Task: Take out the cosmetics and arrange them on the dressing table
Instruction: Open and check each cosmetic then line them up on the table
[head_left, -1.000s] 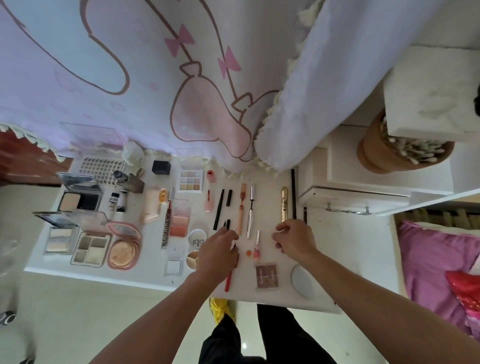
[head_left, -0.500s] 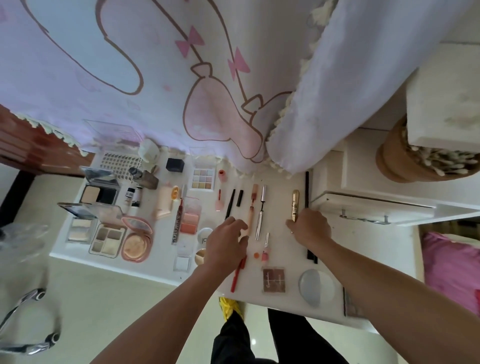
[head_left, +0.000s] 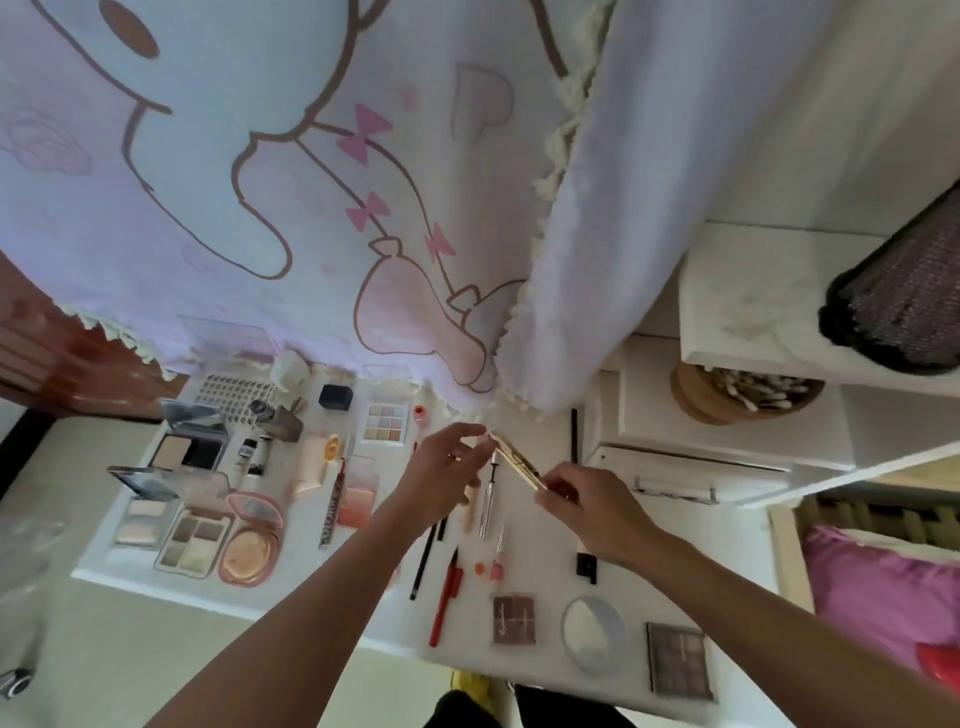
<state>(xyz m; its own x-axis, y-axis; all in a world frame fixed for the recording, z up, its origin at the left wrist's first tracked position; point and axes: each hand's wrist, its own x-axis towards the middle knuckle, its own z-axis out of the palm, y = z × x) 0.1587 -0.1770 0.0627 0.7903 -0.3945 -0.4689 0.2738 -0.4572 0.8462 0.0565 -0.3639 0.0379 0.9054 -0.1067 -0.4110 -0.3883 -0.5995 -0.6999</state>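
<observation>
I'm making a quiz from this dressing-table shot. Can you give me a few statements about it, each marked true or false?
1. The left hand and right hand both pinch the gold tube. True.
2. The round pink compact is closed. False: it lies open with its lid raised.
3. The red pencil lies on the table near its front edge. True.
4. The wooden jar of cotton swabs stands among the cosmetics. False: it sits apart, on the white shelf unit to the right.
</observation>
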